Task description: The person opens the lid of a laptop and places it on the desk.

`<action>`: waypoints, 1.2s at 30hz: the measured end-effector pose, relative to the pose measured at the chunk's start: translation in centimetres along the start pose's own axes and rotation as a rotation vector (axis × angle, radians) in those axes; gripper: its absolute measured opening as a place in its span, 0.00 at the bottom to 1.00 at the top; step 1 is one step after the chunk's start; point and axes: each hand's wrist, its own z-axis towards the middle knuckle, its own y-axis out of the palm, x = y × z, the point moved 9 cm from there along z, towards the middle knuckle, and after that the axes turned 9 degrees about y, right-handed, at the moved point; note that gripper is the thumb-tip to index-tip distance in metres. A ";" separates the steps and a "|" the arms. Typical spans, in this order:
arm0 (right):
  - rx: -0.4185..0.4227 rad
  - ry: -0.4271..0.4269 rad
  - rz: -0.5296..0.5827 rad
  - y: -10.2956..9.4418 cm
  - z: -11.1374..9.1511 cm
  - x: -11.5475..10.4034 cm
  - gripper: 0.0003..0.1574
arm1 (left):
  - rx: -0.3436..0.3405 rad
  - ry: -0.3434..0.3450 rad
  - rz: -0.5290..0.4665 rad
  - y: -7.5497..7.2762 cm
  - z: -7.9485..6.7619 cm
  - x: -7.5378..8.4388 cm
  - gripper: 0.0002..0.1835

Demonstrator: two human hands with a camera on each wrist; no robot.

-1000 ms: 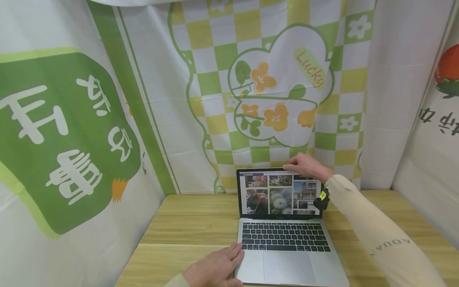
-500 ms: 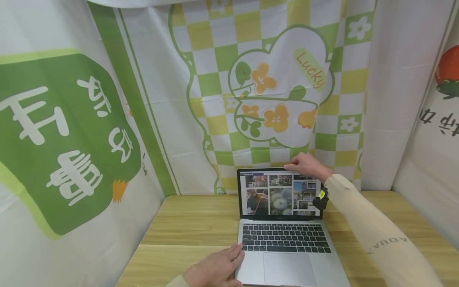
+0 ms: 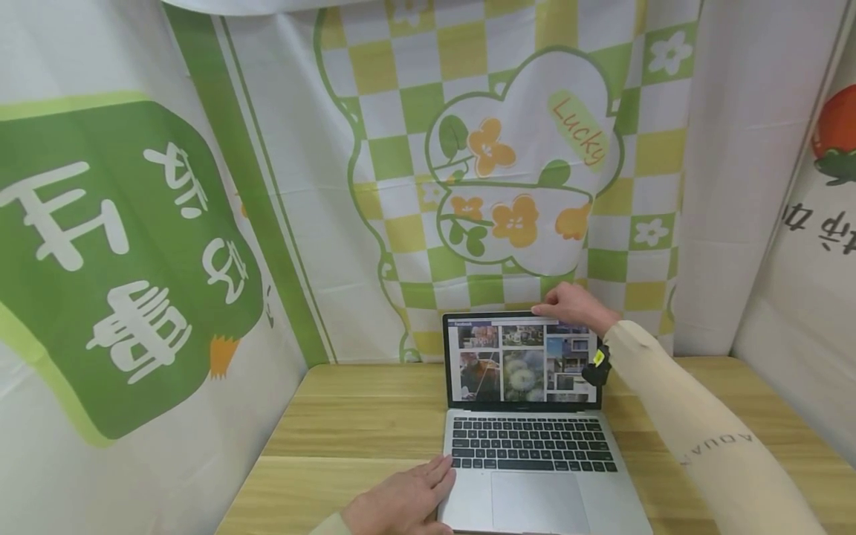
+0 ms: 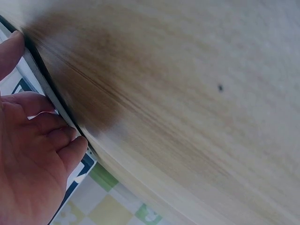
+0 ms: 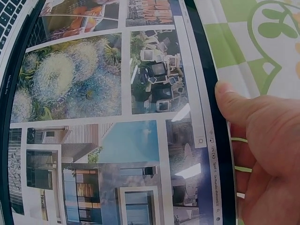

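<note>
An open silver laptop [image 3: 464,509] stands on the wooden table, its lit screen [image 3: 524,371] showing a grid of photos. My right hand [image 3: 576,306] holds the lid's top edge near the right corner. In the right wrist view, the thumb [image 5: 227,93] lies at the front rim and the other fingers go behind the lid. My left hand [image 3: 404,496] rests against the left side of the laptop's base, beside the keyboard [image 3: 528,442]. Seen from the left wrist, the fingertips [image 4: 77,147] touch the base's edge, with the fingers slightly bent.
The wooden table [image 3: 348,416] spreads to both sides of the laptop. Close behind the lid hangs a green and yellow checked curtain [image 3: 414,223]. Printed white cloth [image 3: 221,416] hangs along the left, and more cloth [image 3: 769,297] hangs on the right. A black wrist camera [image 3: 597,365] sits on the right wrist.
My right hand has shifted very slightly along the lid's top edge. The laptop and my left hand look practically unmoved.
</note>
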 end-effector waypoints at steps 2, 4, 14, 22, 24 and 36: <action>-0.006 0.007 0.002 0.0 0.1 0.2 0.32 | 0.003 0.004 0.006 0.0 0.0 0.1 0.47; -0.008 0.009 0.003 0.0 0.2 0.2 0.33 | 0.009 0.010 0.016 -0.1 0.0 0.1 0.46; 0.013 0.010 0.007 -0.5 0.2 0.4 0.32 | 0.032 0.018 0.021 -0.2 -0.1 0.2 0.46; 0.052 0.027 -0.024 -0.6 0.6 1.4 0.34 | 0.033 0.015 0.012 -0.2 -0.2 0.3 0.47; 0.058 0.030 -0.030 -0.7 0.6 1.7 0.34 | 0.028 0.013 0.006 -0.2 -0.2 0.3 0.47; 0.085 0.047 -0.023 -1.3 0.7 2.9 0.36 | 0.037 0.030 0.027 -0.1 -0.2 0.2 0.46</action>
